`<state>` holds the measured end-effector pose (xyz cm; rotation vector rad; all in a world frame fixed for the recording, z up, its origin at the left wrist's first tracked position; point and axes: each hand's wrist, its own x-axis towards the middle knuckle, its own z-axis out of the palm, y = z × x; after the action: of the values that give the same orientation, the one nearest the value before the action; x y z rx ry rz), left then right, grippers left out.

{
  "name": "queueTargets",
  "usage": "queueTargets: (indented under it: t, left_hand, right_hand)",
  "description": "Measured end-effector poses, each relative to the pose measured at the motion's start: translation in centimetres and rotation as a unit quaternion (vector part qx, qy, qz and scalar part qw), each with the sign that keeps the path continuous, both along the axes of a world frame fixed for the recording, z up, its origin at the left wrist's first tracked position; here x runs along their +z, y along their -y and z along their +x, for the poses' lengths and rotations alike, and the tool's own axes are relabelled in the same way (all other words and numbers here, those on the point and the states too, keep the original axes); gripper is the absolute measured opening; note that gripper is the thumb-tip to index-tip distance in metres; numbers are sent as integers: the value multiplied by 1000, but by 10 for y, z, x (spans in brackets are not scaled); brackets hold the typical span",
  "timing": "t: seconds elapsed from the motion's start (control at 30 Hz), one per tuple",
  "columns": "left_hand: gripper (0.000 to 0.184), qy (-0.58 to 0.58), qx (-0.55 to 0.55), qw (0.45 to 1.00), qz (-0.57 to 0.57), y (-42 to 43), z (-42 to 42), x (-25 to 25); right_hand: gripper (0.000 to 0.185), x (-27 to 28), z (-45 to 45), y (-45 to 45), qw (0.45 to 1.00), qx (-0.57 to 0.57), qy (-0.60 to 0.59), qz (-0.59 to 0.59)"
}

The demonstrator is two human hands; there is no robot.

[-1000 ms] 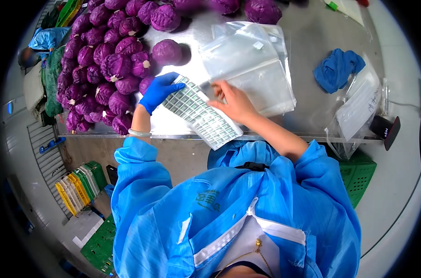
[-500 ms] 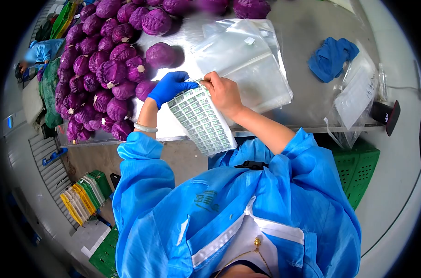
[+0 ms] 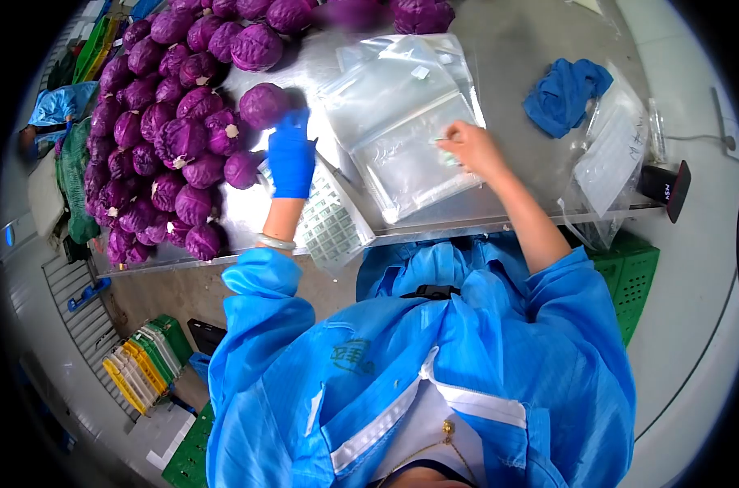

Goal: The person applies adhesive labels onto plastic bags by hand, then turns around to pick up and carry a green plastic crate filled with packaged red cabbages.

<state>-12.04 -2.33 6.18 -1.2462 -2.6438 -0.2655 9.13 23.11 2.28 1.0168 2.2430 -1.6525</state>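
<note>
My left hand [image 3: 291,159], in a blue glove, reaches out over the table with its fingers extended at the edge of a round purple cabbage [image 3: 263,106]. Whether they touch it I cannot tell. Partly under my left wrist lies a sheet of small green-and-white stickers [image 3: 330,213], its lower end past the table edge. Bare and pinched closed, my right hand [image 3: 475,150] has small pale green-white stickers [image 3: 446,154] at its fingertips. It is above a stack of clear plastic bags [image 3: 410,142].
Many purple cabbages [image 3: 180,142] are piled on the left of the metal table [image 3: 499,32]. At the right are a blue cloth [image 3: 566,96], a plastic bag with white paper [image 3: 612,167] and a black object [image 3: 666,191]. Green crates [image 3: 630,281] stand below.
My hands have parted: the left let go of the sticker sheet and moved toward a cabbage, the right moved right over the bags with stickers. The sheet now lies at the table edge.
</note>
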Motion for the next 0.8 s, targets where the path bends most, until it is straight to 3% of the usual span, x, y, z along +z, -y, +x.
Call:
queueTargets:
  t: [0.03,0.1,0.17,0.2,0.27,0.3,0.37,0.4,0.47,0.5,0.53,0.6,0.63,0.7,0.73,0.77,0.8]
  left_hand:
    - [34,158,-5,986,52,-1,12,-35]
    - [25,360,-150,913,121,-24,61,-44]
    - [37,321,-245,915,-22,-34,93,-60]
    - [33,350,-205,913,-42,-35,101,-63]
    - [25,442,-200,872,74,-26,91,-95]
    - [22,516,-144,842,71,-29,85,-94]
    - [17,651,-24,756,63,-29,77,-89]
    - [16,682,-52,716,142,-25,70,-97]
    - [18,690,88,697,176,-29,44,-66]
    - [20,648,136,694,281,-26,31,-58]
    - [21,596,183,681,383,-23,21,-53]
    - [18,384,236,731,513,-21,13,-46]
    - [18,338,223,751,522,-23,23,-39]
    - [11,352,64,847,393,-16,55,-52]
    - [17,464,-10,819,337,-14,74,-68]
    - [24,431,-109,886,134,-25,86,-46]
    - [28,361,-196,910,53,-29,95,-55]
  right_hand:
    - [28,-2,4,-12,999,19,24,27]
    - [30,-4,7,-30,993,56,72,79]
    - [29,-26,8,-40,962,121,91,227]
    - [29,-34,10,-42,937,153,100,297]
    - [29,-19,11,-48,910,156,109,367]
    - [29,-9,12,-51,895,156,113,402]
    - [27,6,16,-59,987,59,9,146]
    - [27,15,16,-64,999,7,-45,13]
    - [23,38,19,-62,983,-57,-114,-133]
    - [22,44,21,-59,964,-90,-147,-204]
    - [20,38,21,-56,977,-44,-138,-157]
    - [17,6,19,-49,990,52,-120,-60]
    - [20,-7,13,-44,982,136,-112,66]
    - [24,-18,6,-39,969,184,-26,160]
    - [26,-18,2,-36,956,206,18,206]
    - [31,-29,3,-37,940,229,26,250]
    - [31,-31,3,-39,932,225,36,283]
